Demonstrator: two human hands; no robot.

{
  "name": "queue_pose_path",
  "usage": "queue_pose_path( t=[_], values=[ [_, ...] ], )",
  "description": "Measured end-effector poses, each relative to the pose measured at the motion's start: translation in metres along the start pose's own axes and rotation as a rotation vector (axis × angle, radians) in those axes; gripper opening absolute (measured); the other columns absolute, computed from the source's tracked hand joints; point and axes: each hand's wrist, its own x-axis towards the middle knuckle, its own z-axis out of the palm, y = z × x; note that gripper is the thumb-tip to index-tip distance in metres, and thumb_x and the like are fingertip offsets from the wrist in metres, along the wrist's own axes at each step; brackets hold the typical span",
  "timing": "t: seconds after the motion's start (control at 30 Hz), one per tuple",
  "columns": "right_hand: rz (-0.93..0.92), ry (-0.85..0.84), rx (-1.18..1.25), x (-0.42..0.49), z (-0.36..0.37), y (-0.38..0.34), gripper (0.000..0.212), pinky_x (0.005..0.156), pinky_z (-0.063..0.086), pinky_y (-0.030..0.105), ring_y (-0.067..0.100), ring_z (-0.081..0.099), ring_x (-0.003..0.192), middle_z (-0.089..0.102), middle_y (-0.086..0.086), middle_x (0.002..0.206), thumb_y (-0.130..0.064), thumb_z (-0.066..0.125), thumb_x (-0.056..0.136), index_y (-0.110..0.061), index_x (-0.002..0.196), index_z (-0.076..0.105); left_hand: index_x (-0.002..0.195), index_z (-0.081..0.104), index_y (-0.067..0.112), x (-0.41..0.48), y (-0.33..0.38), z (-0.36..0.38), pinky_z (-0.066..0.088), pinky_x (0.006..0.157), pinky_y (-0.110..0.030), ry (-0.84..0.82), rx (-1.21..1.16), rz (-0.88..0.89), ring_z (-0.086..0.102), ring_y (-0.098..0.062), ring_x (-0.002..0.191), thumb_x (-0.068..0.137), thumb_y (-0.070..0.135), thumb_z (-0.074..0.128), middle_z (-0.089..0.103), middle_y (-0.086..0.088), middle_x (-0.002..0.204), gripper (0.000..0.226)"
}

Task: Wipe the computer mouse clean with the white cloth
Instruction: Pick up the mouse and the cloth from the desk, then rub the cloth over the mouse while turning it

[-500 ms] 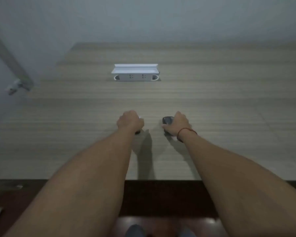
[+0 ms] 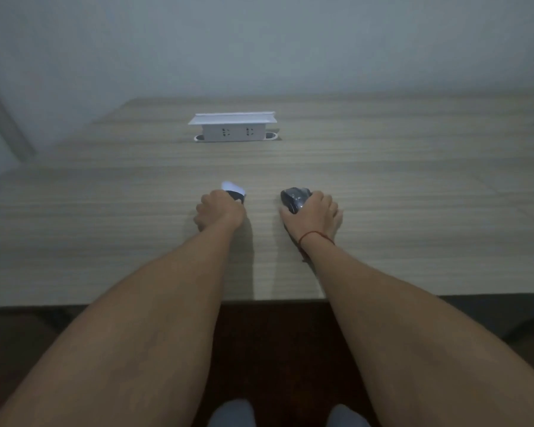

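A dark computer mouse (image 2: 294, 198) rests on the wooden desk (image 2: 413, 211), a little right of centre. My right hand (image 2: 316, 215) grips its near end, thumb on its left side; a red string circles that wrist. About a hand's width to the left, my left hand (image 2: 219, 211) is closed on a white cloth (image 2: 231, 187), which sticks out past the fingers. A small dark patch shows just under the cloth; I cannot tell what it is. Cloth and mouse are apart.
A white pop-up socket box (image 2: 233, 131) stands on the desk farther back, in line with my hands. A pale wall rises behind the desk. The desk's front edge runs below my forearms, with dark floor and my knees beneath.
My left hand has shifted slightly left, away from the mouse, and the white cloth now shows beyond its fingers. My right hand stays on the mouse.
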Motion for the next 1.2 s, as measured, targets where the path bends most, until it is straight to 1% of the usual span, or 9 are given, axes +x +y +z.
queue_pose_path(
  t=[0.2,0.3,0.4,0.53,0.67,0.83,0.93,1.1,1.2],
  values=[
    [-0.167,-0.114,0.099,-0.02,-0.004,0.014,0.069,0.103,0.041,0.042,0.026,0.049,0.114,0.054,0.008,0.122,-0.056,0.068,0.073,-0.015,0.124,0.05,0.119,0.055,0.004,-0.031,-0.02,0.006,0.045,0.089,-0.04,0.159,-0.145,0.154,0.057,-0.037,0.117,0.096,0.028,0.054,0.059,-0.018,0.127,0.033],
    [-0.216,-0.131,0.117,-0.035,-0.01,0.013,0.069,0.103,0.041,0.041,0.026,0.049,0.115,0.054,0.007,0.124,-0.053,0.07,0.073,-0.016,0.127,0.048,0.117,0.053,0.003,-0.046,-0.028,0.007,0.045,0.085,-0.039,0.196,-0.31,0.216,0.057,-0.036,0.113,0.097,0.027,0.051,0.059,-0.019,0.123,0.031],
    [-0.253,-0.18,0.134,-0.04,-0.012,0.015,0.069,0.101,0.042,0.041,0.024,0.049,0.113,0.054,0.005,0.122,-0.051,0.071,0.073,-0.017,0.128,0.048,0.116,0.052,0.003,-0.051,-0.033,0.007,0.046,0.09,-0.038,0.21,-0.446,0.278,0.055,-0.031,0.111,0.098,0.026,0.05,0.055,-0.017,0.121,0.03],
    [-0.269,-0.176,0.139,-0.038,-0.007,0.016,0.068,0.099,0.045,0.042,0.022,0.051,0.108,0.056,0.003,0.118,-0.052,0.072,0.071,-0.018,0.125,0.049,0.12,0.055,0.0,-0.049,-0.028,0.004,0.044,0.093,-0.035,0.224,-0.61,0.238,0.055,-0.03,0.115,0.097,0.028,0.053,0.055,-0.018,0.124,0.037],
    [-0.285,-0.176,0.148,-0.034,-0.006,0.016,0.067,0.098,0.046,0.042,0.021,0.053,0.105,0.058,0.002,0.114,-0.054,0.071,0.069,-0.02,0.123,0.051,0.117,0.057,-0.002,-0.047,-0.015,0.003,0.044,0.094,-0.037,0.235,-0.66,0.289,0.054,-0.03,0.114,0.098,0.031,0.05,0.054,-0.019,0.123,0.038],
    [-0.274,-0.168,0.163,-0.031,-0.004,0.015,0.062,0.096,0.048,0.042,0.021,0.054,0.101,0.059,0.001,0.109,-0.051,0.072,0.069,-0.02,0.119,0.053,0.111,0.057,-0.001,-0.047,-0.007,0.01,0.044,0.081,-0.033,0.189,-0.628,0.337,0.056,-0.026,0.096,0.098,0.03,0.051,0.061,-0.018,0.113,0.034],
    [-0.262,-0.175,0.17,-0.031,-0.003,0.017,0.063,0.096,0.048,0.042,0.022,0.055,0.103,0.059,0.002,0.11,-0.05,0.073,0.069,-0.019,0.121,0.052,0.109,0.058,-0.003,-0.044,-0.013,0.014,0.047,0.082,-0.035,0.192,-0.581,0.295,0.06,-0.03,0.098,0.098,0.029,0.052,0.062,-0.019,0.112,0.035],
    [-0.245,-0.187,0.221,-0.031,-0.001,0.015,0.055,0.09,0.052,0.043,0.02,0.061,0.092,0.064,-0.003,0.097,-0.053,0.072,0.063,-0.026,0.108,0.056,0.106,0.059,0.0,-0.056,0.006,0.006,0.043,0.079,-0.028,0.262,-0.733,0.377,0.055,-0.02,0.091,0.098,0.028,0.051,0.061,-0.011,0.103,0.03],
    [-0.223,-0.199,0.267,-0.032,-0.002,0.016,0.06,0.089,0.054,0.043,0.022,0.062,0.094,0.065,0.0,0.101,-0.05,0.077,0.063,-0.024,0.112,0.055,0.104,0.058,0.001,-0.059,0.001,0.018,0.045,0.08,-0.031,0.23,-0.64,0.365,0.057,-0.024,0.094,0.099,0.026,0.05,0.061,-0.014,0.106,0.026]
  ],
)
